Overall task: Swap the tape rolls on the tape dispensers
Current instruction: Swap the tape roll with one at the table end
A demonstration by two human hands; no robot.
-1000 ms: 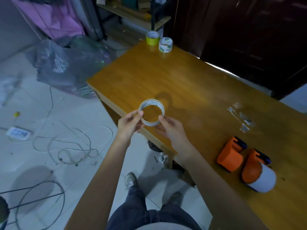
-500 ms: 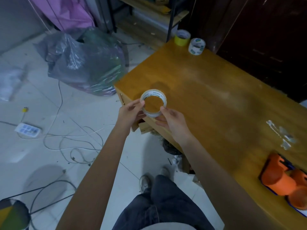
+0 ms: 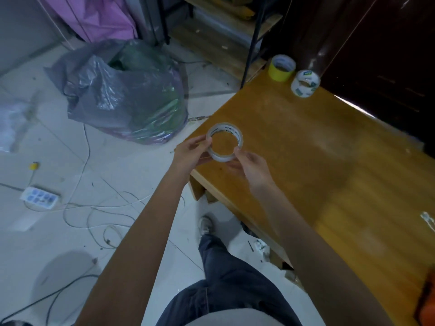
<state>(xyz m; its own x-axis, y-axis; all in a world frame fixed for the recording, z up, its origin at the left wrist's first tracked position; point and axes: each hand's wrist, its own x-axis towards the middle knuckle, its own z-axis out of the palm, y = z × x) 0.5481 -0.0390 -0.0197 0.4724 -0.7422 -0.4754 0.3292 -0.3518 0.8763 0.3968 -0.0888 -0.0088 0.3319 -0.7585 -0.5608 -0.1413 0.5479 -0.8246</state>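
I hold a nearly spent clear tape roll (image 3: 237,135) with a white printed core above the near left corner of the wooden table (image 3: 329,161). My left hand (image 3: 191,152) pinches its left side and my right hand (image 3: 250,164) grips its right side. A yellow tape roll (image 3: 281,67) and a white roll with green print (image 3: 305,84) stand at the table's far corner. Only an orange sliver of a tape dispenser (image 3: 427,300) shows at the right edge.
A grey plastic bag (image 3: 122,92) lies on the tiled floor left of the table. A white power strip (image 3: 38,197) and loose cables (image 3: 98,215) are spread over the floor. Scraps of clear tape (image 3: 427,220) stick to the table at right.
My view has swung left, so the two orange dispensers have slid almost out of the frame at right. Both hands keep holding the clear roll.
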